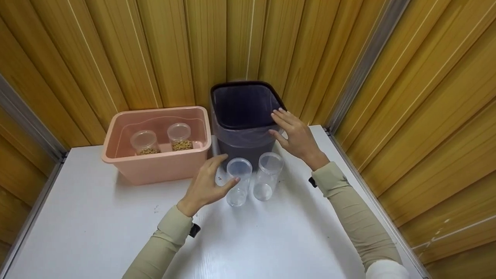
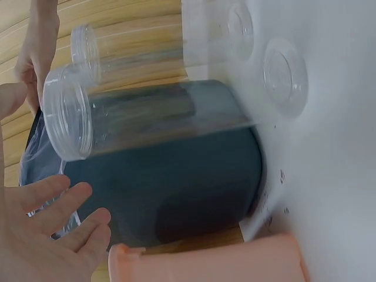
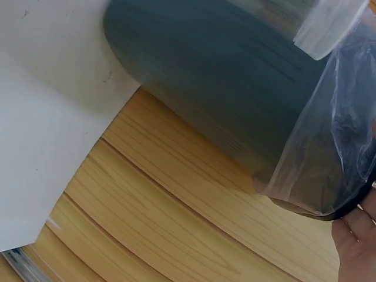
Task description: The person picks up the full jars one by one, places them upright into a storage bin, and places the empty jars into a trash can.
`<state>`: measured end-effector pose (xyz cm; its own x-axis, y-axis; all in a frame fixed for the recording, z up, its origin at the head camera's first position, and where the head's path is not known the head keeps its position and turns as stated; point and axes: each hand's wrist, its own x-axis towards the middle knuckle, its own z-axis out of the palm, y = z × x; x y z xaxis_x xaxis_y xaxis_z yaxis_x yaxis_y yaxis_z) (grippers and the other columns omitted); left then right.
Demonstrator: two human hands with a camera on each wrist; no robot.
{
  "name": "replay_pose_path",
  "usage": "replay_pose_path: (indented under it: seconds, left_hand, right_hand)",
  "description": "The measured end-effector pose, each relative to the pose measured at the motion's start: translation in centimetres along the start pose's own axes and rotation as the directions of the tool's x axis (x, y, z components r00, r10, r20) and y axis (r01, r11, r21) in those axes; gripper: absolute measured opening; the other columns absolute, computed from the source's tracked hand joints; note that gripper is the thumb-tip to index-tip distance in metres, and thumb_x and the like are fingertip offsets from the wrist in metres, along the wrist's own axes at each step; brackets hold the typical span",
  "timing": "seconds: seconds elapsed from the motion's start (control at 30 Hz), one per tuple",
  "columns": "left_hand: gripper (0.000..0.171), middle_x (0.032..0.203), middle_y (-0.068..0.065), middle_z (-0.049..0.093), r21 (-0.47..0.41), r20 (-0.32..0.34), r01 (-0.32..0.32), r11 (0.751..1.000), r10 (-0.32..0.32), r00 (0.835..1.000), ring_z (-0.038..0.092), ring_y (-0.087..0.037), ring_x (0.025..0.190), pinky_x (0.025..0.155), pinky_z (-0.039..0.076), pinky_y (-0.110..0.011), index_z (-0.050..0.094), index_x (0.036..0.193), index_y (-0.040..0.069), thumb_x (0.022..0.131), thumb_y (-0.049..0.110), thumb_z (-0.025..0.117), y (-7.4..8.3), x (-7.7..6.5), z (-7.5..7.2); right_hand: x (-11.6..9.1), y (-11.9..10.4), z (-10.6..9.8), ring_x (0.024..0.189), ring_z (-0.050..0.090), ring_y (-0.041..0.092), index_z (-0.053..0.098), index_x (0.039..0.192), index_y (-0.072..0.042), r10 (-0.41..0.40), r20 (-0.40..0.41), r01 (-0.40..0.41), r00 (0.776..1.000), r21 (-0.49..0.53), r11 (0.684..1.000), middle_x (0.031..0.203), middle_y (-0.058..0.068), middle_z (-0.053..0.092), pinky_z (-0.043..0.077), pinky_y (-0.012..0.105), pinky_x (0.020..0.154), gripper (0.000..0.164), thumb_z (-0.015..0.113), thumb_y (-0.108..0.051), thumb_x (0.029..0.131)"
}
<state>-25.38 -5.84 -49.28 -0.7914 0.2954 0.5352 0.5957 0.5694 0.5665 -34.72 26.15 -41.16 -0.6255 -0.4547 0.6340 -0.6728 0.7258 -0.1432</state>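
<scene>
Two clear plastic jars, the left jar [image 1: 238,195] and the right jar [image 1: 264,178], stand upright on the table before a dark grey trash bin [image 1: 248,153]. Nothing shows inside either jar. My left hand [image 1: 205,185] is just left of the left jar, thumb and fingers spread apart near its top; the left wrist view shows a gap between fingers and jar. Over at the bin's right side, my right hand [image 1: 298,136] has its fingers extended, fingertips right at the black rim [image 1: 245,128]. A translucent bag [image 3: 329,147] lines the bin and folds down over its outside.
A pink plastic tub [image 1: 162,170] stands left of the bin. Inside it are two lidded clear jars, a left one [image 1: 145,142] and a right one [image 1: 180,136], each partly filled with small tan pieces. Wood-patterned walls [image 1: 155,50] enclose the white table [image 1: 97,217].
</scene>
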Motion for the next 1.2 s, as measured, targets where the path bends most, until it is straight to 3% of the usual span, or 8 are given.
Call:
replay_pose_path:
  seconds: [0.27, 0.47, 0.63, 0.83, 1.2]
  left_hand:
    - [0.085, 0.144, -0.021, 0.066, -0.061, 0.024, -0.002, 0.998, 0.003, 1.000, 0.066, -0.036, 0.132, 0.110, 0.055, -0.050, 0.058, 0.147, -0.004, 0.084, 0.044, 0.089, -0.2, 0.1, 1.6]
    - [0.080, 0.135, -0.024, 0.070, -0.138, 0.020, 0.025, 0.990, -0.022, 1.000, 0.071, -0.037, 0.121, 0.101, 0.060, -0.055, 0.058, 0.143, -0.008, 0.084, 0.035, 0.091, -0.1, 0.1, 2.3]
    - [0.074, 0.124, -0.018, 0.076, -0.194, 0.055, 0.056, 0.979, -0.047, 0.997, 0.075, -0.031, 0.113, 0.094, 0.064, -0.049, 0.060, 0.141, -0.005, 0.085, 0.033, 0.091, 0.4, 0.4, 2.1]
    - [0.074, 0.121, -0.012, 0.077, -0.219, 0.074, 0.066, 0.973, -0.051, 0.996, 0.076, -0.024, 0.113, 0.094, 0.065, -0.040, 0.062, 0.140, -0.005, 0.084, 0.033, 0.092, 1.3, 1.2, 0.8]
    - [0.069, 0.115, -0.005, 0.077, -0.217, 0.036, 0.019, 0.976, -0.011, 0.999, 0.074, -0.015, 0.100, 0.087, 0.064, -0.037, 0.065, 0.138, 0.000, 0.084, 0.033, 0.092, 3.7, 3.7, -3.6]
  right_hand:
    - [0.3, 0.2, 0.5, 0.142, 0.060, 0.032, 0.068, 0.143, -0.005, -0.025, -0.057, 0.023, 0.998, -0.033, 0.999, 0.147, 0.012, 0.067, 0.046, 0.044, 0.122, 0.041, 0.069, -0.021, 0.106]
    - [0.3, 0.3, 0.7, 0.138, 0.064, 0.032, 0.071, 0.140, -0.004, -0.063, -0.083, 0.058, 0.995, -0.058, 0.997, 0.144, 0.012, 0.069, 0.050, 0.044, 0.118, 0.037, 0.068, -0.019, 0.106]
    - [0.2, 0.5, 0.8, 0.135, 0.066, 0.033, 0.072, 0.138, -0.004, -0.085, -0.107, 0.077, 0.991, -0.076, 0.994, 0.142, 0.013, 0.070, 0.053, 0.047, 0.115, 0.035, 0.068, -0.017, 0.106]
    - [0.2, 0.6, 0.7, 0.135, 0.066, 0.032, 0.072, 0.138, -0.003, -0.086, -0.104, 0.078, 0.991, -0.085, 0.993, 0.142, 0.012, 0.070, 0.052, 0.046, 0.116, 0.035, 0.067, -0.019, 0.106]
    - [0.3, 0.6, 0.5, 0.135, 0.066, 0.033, 0.072, 0.138, -0.004, -0.082, -0.076, 0.075, 0.994, -0.088, 0.993, 0.142, 0.012, 0.070, 0.053, 0.048, 0.114, 0.035, 0.068, -0.019, 0.106]
